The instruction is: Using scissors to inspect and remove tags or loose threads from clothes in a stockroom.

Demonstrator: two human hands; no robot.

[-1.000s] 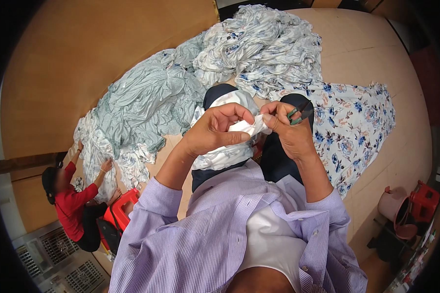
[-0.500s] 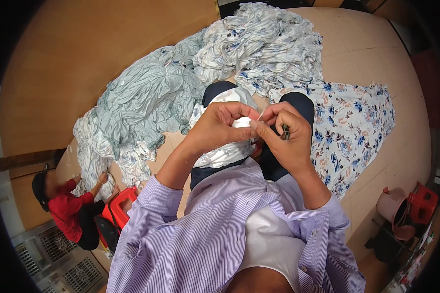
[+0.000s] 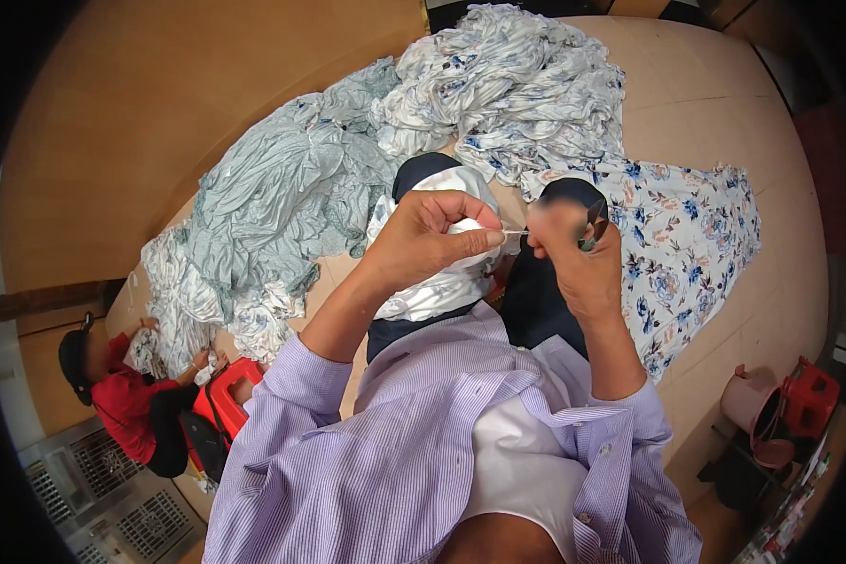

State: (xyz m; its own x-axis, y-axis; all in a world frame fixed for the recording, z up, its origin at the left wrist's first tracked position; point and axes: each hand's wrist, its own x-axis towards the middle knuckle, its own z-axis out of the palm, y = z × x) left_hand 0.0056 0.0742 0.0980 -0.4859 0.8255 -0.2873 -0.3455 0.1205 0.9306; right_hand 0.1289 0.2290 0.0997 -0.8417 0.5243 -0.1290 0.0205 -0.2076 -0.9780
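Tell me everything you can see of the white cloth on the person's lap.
The white cloth looks thin, soft and slightly shiny, bunched in loose folds over the dark-trousered lap. The left hand grips its upper part, pinching a bit of it toward the right hand, which holds a small green-handled tool. A fine thread appears to run between the two hands. The cloth's lower edge reaches the striped lilac shirt.

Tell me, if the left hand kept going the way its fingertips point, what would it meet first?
Most likely the right hand: the left hand points rightward at it, with only a thin thread spanning the small gap. Depth is hard to judge.
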